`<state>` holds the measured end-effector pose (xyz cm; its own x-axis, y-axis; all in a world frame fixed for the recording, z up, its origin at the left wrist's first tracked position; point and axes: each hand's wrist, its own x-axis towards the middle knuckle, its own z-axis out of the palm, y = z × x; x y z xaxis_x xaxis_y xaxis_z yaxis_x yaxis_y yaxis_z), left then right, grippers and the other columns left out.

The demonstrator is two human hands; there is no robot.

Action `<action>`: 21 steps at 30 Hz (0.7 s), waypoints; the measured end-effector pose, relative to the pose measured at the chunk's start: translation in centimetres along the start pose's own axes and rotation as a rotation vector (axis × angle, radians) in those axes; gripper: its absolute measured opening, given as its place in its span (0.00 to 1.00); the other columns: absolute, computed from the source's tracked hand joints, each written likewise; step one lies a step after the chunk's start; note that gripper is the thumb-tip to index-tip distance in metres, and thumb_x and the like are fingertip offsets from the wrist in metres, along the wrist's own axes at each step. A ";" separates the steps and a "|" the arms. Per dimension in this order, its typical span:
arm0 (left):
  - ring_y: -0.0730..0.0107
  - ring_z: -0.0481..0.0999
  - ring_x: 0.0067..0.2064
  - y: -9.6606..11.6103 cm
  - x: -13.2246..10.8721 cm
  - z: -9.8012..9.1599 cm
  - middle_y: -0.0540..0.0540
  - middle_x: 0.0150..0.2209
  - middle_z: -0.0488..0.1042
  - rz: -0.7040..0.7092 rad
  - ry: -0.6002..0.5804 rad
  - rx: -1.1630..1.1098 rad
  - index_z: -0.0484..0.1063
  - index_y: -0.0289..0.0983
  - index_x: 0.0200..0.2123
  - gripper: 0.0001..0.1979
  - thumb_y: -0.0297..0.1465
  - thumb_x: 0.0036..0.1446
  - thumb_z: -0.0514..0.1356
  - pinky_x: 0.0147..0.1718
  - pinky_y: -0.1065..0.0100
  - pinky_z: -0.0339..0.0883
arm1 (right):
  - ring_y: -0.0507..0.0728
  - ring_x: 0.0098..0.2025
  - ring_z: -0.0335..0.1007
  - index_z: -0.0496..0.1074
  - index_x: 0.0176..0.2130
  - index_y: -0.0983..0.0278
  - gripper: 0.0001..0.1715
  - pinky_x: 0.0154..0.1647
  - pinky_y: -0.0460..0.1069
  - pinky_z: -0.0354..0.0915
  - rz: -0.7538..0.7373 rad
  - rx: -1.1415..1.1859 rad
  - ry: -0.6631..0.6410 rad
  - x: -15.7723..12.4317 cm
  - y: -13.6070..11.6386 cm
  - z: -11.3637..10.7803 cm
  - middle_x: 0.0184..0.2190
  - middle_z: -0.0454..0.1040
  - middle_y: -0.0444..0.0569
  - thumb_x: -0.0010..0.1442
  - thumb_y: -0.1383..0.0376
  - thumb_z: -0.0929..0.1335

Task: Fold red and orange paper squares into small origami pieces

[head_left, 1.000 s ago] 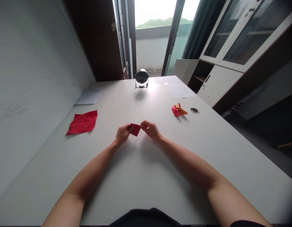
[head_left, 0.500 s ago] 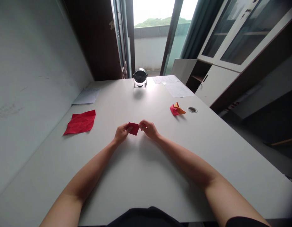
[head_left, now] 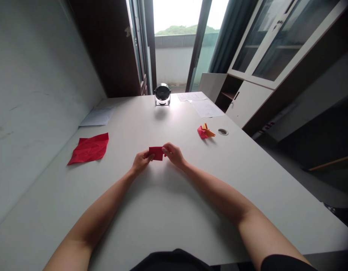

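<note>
A small folded piece of red paper (head_left: 157, 153) is held between my two hands over the middle of the white table. My left hand (head_left: 142, 161) pinches its left side, thumb on the near face. On the opposite side, my right hand (head_left: 174, 154) grips the upper right corner between thumb and fingers. The paper looks like a near rectangle, tilted up toward me. Fingers behind it are hidden.
A larger creased red sheet (head_left: 89, 148) lies at the left. To the right sits a pink and orange folded paper figure (head_left: 205, 131), beside a round cable hole (head_left: 222, 132). A round black device on a stand (head_left: 162, 93) and white papers (head_left: 206, 108) are at the back.
The red paper has turned from a slanted pose to a nearly level one. My right hand now overlaps its corner more. The whole view has shifted slightly.
</note>
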<state>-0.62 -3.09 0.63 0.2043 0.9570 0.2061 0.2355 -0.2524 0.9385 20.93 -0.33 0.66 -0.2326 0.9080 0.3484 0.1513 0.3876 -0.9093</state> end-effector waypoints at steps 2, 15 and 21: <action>0.66 0.74 0.31 0.1 0.0 -0.1 0.44 0.32 0.79 -0.002 0.008 -0.022 0.80 0.34 0.45 0.20 0.44 0.58 0.63 0.33 0.68 0.67 | 0.52 0.26 0.70 0.70 0.38 0.61 0.16 0.30 0.47 0.66 0.016 -0.015 -0.037 0.0 0.3 0.1 0.27 0.74 0.43 0.63 0.51 0.67; 0.66 0.76 0.32 0.2 0.0 0.2 0.41 0.36 0.80 -0.006 0.018 -0.096 0.79 0.33 0.45 0.21 0.45 0.58 0.65 0.34 0.66 0.69 | 0.52 0.28 0.70 0.70 0.40 0.62 0.18 0.30 0.46 0.63 0.051 -0.057 -0.085 -0.2 -0.6 -0.2 0.29 0.77 0.44 0.61 0.50 0.68; 0.66 0.75 0.33 0.8 0.1 0.2 0.40 0.38 0.81 -0.003 0.005 -0.162 0.79 0.33 0.46 0.21 0.44 0.59 0.64 0.33 0.66 0.69 | 0.52 0.28 0.70 0.71 0.33 0.63 0.19 0.30 0.46 0.63 0.056 -0.057 -0.186 -0.3 -0.5 -0.2 0.27 0.77 0.45 0.64 0.51 0.65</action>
<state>-0.21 -3.24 1.29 0.1986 0.9585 0.2045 0.0795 -0.2238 0.9714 21.17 -0.78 1.03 -0.3950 0.8854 0.2449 0.2218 0.3506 -0.9099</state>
